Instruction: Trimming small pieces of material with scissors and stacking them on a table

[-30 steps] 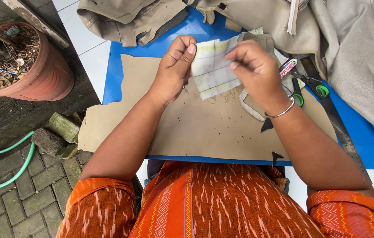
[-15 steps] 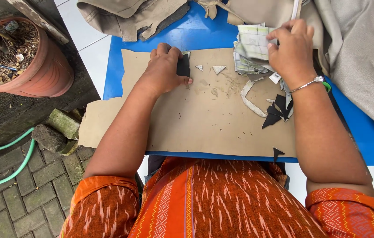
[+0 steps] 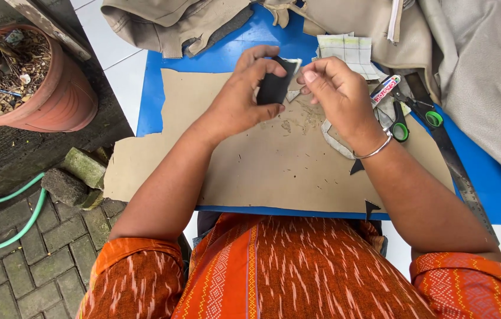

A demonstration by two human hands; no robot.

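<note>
Brown card (image 3: 274,171) covers most of blue worktop (image 3: 156,100); we see bare card below hands, free room there. Beige cloth (image 3: 475,71) crowds far and right edges; scissors (image 3: 407,115) and steel ruler (image 3: 457,171) lie right of right hand. Left hand (image 3: 241,100) pinches black piece (image 3: 274,88) between thumb and fingers, raised over card's far part. Right hand (image 3: 336,94) just beside piece's right edge, fingertips pinched; whether gripping it, we cannot tell. Piece dark, flat, roughly rectangular.
</note>
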